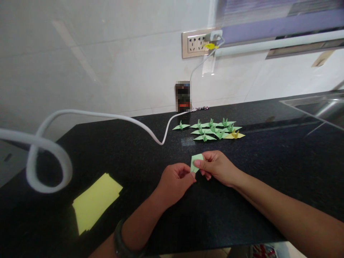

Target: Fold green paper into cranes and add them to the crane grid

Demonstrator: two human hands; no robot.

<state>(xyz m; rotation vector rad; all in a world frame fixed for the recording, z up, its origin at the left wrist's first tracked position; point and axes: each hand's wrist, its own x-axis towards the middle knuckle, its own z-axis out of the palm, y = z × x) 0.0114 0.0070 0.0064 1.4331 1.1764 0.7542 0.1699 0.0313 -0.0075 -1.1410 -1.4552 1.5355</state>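
Note:
A small piece of folded green paper [197, 162] is held up over the black counter between my two hands. My left hand [176, 182] pinches its lower tip between thumb and fingers. On its right edge, the thumb and fingers of my right hand [217, 165] are closed, the thumb lying flat across the front. Beyond my hands, several green origami cranes [204, 137] stand in a loose cluster, with one yellow origami crane [235, 134] at the right end. A stack of yellow paper [97, 204] lies left of my left forearm.
A thick white cable [129, 117] loops across the left side and runs to a phone-like device [183, 96], pixelated, leaning on the wall. Above it a charger [214, 35] sits in the wall socket [195, 43]. A metal sink [325, 107] is at the far right.

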